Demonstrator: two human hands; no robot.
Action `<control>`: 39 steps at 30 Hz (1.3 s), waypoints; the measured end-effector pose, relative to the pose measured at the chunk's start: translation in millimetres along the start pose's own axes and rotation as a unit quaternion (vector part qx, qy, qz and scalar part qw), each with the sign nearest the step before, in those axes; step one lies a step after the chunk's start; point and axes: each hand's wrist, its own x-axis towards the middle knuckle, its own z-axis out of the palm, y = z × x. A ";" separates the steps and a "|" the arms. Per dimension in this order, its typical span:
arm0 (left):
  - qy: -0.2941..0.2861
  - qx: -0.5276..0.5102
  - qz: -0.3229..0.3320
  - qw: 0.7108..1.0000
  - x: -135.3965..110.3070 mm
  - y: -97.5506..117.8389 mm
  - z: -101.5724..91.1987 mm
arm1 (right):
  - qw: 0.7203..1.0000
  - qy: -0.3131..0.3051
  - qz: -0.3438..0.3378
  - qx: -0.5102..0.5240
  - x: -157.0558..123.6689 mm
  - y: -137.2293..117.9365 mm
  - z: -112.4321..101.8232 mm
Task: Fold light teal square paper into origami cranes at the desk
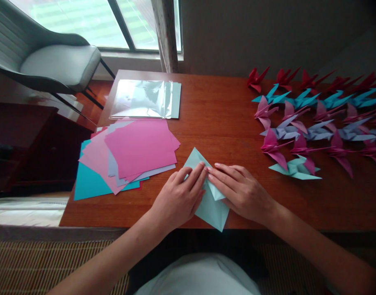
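Observation:
A pale mint sheet of folded paper (211, 208) lies on the wooden table (218, 110) at its near edge, shaped like a long diamond. My left hand (178, 196) rests on its left side, fingers together and pressed flat on the fold. My right hand (241, 190) lies on its right side, fingertips meeting those of the left at the paper's centre line. Both hands press the paper down; a folded flap shows between them.
A loose stack of pink, lilac and teal paper squares (126, 157) lies left of the hands. A clear plastic sleeve (146, 99) sits behind it. Rows of several folded paper cranes (313, 119) fill the right side. A grey chair (52, 61) stands by the window.

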 end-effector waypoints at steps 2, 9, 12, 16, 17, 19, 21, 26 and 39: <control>0.002 0.003 0.002 1.000 -0.3 -0.3 -0.4 | 1.000 0.008 0.003 0.023 -4.1 1.1 -1.7; -0.002 0.012 0.005 1.000 -0.2 -0.7 -0.3 | 0.983 0.084 0.082 0.139 -14.9 -2.4 -13.1; -0.001 0.022 0.004 1.000 0.3 0.2 -1.3 | 0.957 0.110 0.183 0.194 1.6 0.3 -17.9; -0.002 0.039 0.003 0.999 1.0 1.5 -3.9 | 0.943 0.065 0.248 0.213 34.6 15.9 -17.0; -0.002 0.042 0.003 0.999 1.1 1.7 -4.2 | 0.941 0.039 0.257 0.215 41.4 20.5 -15.5; 0.001 0.045 0.004 0.999 1.0 1.9 -4.3 | 0.939 -0.002 0.267 0.218 51.0 28.6 -12.2; 0.007 0.045 0.004 0.999 0.7 2.1 -3.6 | 0.938 -0.025 0.266 0.222 55.4 33.8 -9.5; 0.016 0.048 0.000 0.999 0.3 3.3 -2.3 | 0.936 -0.048 0.260 0.231 54.8 36.9 -8.4; 0.032 0.064 0.000 0.997 0.9 4.7 -2.9 | 0.948 -0.045 0.263 0.173 88.9 50.0 1.7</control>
